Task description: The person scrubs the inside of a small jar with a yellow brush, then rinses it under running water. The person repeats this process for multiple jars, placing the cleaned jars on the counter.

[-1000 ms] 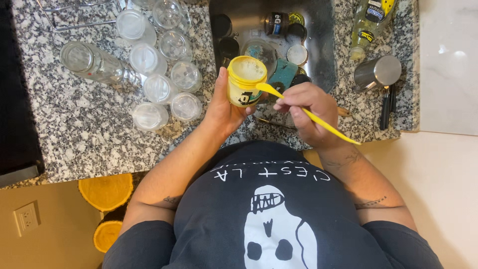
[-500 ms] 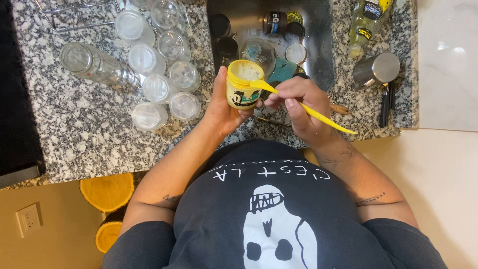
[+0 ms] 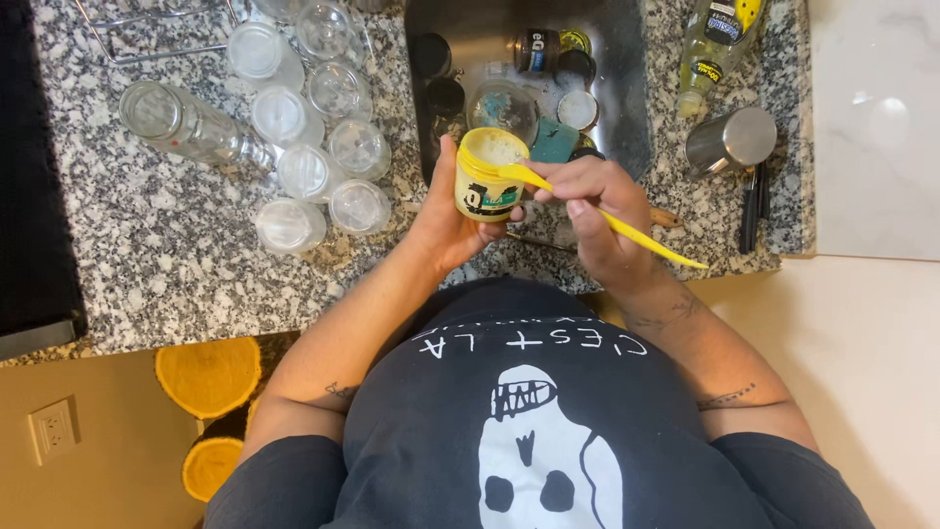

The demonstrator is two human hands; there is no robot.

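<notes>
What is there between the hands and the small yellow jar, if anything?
Nothing visible. The left hand wraps the yellow jar directly, and the right hand holds a yellow tool whose tip reaches into the jar's open mouth. The lid is off, so the opening is free.

You're shifting the yellow jar slightly left and lower over the sink edge, left hand moving with it. Your right hand is working the yellow spatula, its handle swinging flatter toward the right.
</notes>
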